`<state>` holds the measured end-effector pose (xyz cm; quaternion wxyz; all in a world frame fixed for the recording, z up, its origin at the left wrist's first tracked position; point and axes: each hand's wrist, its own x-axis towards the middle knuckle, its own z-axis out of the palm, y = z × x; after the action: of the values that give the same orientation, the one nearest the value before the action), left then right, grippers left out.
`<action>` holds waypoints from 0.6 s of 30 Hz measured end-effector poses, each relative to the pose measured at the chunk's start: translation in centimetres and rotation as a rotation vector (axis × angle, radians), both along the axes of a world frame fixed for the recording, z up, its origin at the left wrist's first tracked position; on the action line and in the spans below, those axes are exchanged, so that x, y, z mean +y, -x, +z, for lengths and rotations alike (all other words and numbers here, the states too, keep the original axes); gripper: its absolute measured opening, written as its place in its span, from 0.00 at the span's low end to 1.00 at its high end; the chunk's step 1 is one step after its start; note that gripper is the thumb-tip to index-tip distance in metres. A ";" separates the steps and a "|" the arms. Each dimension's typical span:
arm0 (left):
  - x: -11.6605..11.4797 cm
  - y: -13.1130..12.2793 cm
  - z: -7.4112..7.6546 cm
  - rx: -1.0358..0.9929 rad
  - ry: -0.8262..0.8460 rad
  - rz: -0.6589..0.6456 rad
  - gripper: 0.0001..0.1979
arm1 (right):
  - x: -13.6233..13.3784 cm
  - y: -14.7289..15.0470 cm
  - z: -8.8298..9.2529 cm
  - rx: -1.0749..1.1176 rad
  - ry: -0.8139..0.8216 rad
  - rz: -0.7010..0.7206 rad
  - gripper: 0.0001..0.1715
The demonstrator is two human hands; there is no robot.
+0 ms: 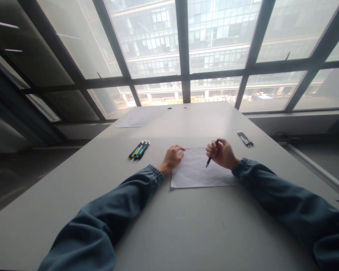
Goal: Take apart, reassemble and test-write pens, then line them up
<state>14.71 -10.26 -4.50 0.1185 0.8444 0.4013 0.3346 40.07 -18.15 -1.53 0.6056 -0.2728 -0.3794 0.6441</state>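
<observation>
In my right hand (224, 155) is a black pen (208, 162), gripped in curled fingers with its tip angled down over the white paper (196, 175). I cannot tell whether the tip touches the sheet. My left hand (173, 156) rests at the paper's left edge, its fingers loosely bent and apart, with nothing in them. Some of its fingertips are hidden. The sheet looks slightly creased and carries no marks that I can make out.
Several pens with coloured barrels (139, 150) lie side by side left of my left hand. Several grey and black pens (245, 139) lie at the right. More paper (131, 119) is near the far left edge of the white table (175, 226). Large windows (214, 45) stand beyond.
</observation>
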 end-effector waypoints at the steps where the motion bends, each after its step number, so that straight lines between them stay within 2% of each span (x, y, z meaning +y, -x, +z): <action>1: 0.0 0.0 0.0 0.001 0.002 -0.003 0.10 | -0.1 0.0 0.1 0.025 0.010 0.013 0.24; 5: 0.0 0.0 0.0 0.019 0.012 -0.025 0.10 | -0.1 -0.3 0.0 0.081 0.064 0.054 0.19; 8: -0.4 0.0 0.2 0.041 0.015 -0.039 0.09 | 0.2 -0.4 -0.3 0.071 0.092 0.029 0.16; 13: -0.8 -0.2 0.5 0.077 0.019 -0.053 0.09 | 0.7 -0.4 -1.2 0.022 0.066 -0.058 0.21; 18: -0.4 -0.1 0.0 0.089 0.025 -0.095 0.12 | 0.9 -0.8 -1.4 0.017 0.067 -0.060 0.25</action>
<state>14.84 -10.66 -4.47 0.1271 0.8749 0.3697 0.2858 40.88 -17.24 -2.97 0.6185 -0.2987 -0.3439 0.6402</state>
